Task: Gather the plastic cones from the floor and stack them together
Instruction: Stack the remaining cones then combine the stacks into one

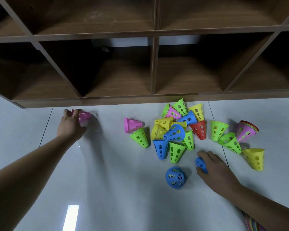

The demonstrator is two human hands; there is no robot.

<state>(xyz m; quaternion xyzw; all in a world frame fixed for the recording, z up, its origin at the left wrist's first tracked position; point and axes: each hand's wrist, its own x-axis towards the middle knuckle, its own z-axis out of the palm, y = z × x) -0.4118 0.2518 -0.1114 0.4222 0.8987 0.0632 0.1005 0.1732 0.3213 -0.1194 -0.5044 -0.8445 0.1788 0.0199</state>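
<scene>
left hand (70, 124): fingers curled over a pink cone (85, 116), which is gripped low against the white floor (115, 189); the cone is blurred and its lie cannot be told; the wooden shelf unit (154, 64) is found just beyond the fingertips.

right hand (214, 165): fingers and thumb are closed round a blue cone (200, 164), held at floor level, its perforated body showing on the thumb side of the palm; a second blue cone (175, 177) is seen just beside the thumb, standing rim down, apart from the hand.

ahead of the right fingertips a loose pile of cones (175, 130) is noted, green, yellow, blue, pink and red, lying across one another; between the two hands a pink cone on its side (132, 125) touches a green cone (140, 137); on the outer side of the right hand lie a yellow cone (255, 158), two green ones, and a nested stack (246, 130) with a pink cone outermost.
</scene>
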